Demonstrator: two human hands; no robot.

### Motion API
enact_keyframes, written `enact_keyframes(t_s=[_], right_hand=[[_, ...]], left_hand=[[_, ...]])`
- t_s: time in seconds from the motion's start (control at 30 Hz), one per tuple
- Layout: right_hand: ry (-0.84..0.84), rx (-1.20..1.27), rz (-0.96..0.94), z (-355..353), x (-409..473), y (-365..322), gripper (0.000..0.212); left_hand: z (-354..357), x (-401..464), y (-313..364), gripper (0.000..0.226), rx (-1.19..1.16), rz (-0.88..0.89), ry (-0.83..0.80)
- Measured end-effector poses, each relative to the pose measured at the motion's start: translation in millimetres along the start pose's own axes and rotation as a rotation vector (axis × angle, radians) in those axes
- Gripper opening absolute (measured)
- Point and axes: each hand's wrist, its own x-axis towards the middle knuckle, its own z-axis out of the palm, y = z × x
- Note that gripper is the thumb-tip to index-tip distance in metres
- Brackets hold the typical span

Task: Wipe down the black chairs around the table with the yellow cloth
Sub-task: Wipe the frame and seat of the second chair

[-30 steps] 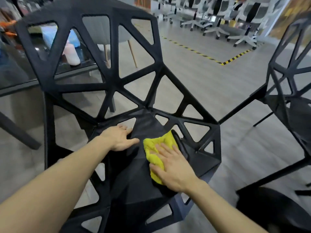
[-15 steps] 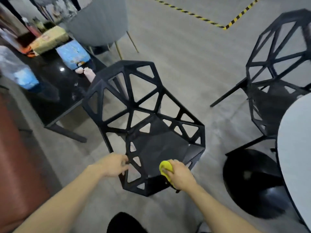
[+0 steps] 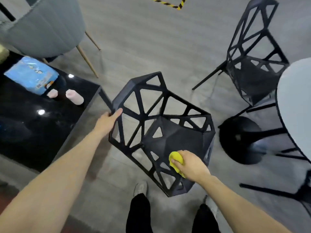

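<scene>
the left hand (image 3: 107, 122) has shifted from the seat edge up to the black chair (image 3: 161, 132) backrest, gripping its frame; the right hand (image 3: 190, 163) clutches the yellow cloth (image 3: 175, 159) at the seat's front.

This looks like a furniture showroom or office display floor: grey wood-look flooring (image 3: 151, 39) carries a corner of yellow-and-black hazard tape (image 3: 168, 3). Mismatched pieces stand close together, namely black geometric lattice chairs (image 3: 161, 132), a grey upholstered chair on slim wooden legs (image 3: 47, 26), a glossy black table (image 3: 33, 125) and a round white pedestal table (image 3: 296, 105).
</scene>
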Motion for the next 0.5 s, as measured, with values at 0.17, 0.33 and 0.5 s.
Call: enact_keyframes(t_s=[0.17,0.33,0.5], right_hand=[[0.002,0.067,0.115,13.3,-31.1,-33.6,0.040],[0.018,0.144,0.218,27.7,-67.5,-32.7,0.046],[0.062,0.210,0.335,29.4,-116.0,-14.6,0.050]], left_hand=[[30.0,19.5,-18.6,0.079,-0.384,-0.029,-0.078],[28.0,20.6,-22.6,0.059,-0.603,0.031,-0.260],[38.2,-13.5,-41.9,0.044,-0.734,-0.038,-0.245]])
